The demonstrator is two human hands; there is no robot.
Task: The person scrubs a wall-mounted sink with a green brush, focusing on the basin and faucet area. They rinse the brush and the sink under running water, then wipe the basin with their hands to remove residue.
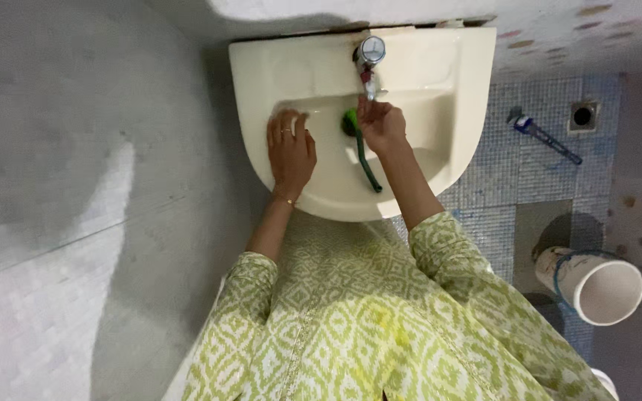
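Observation:
A cream wash basin point(440, 67) hangs on the wall with a chrome tap point(371, 52) at its back. My left hand point(290, 147) lies flat on the basin's inner left slope, fingers spread, holding nothing. My right hand point(380, 122) reaches up under the tap spout, fingers together near the outlet. A green brush point(362, 152) with a long dark green handle lies in the bowl, beside my right hand; whether the hand touches it I cannot tell. My sleeves are green and white patterned.
A grey tiled wall fills the left. On the blue mosaic floor to the right lie a blue-handled tool point(544, 136) and a square floor drain point(582, 116). A white bucket point(596, 286) lies on its side at lower right.

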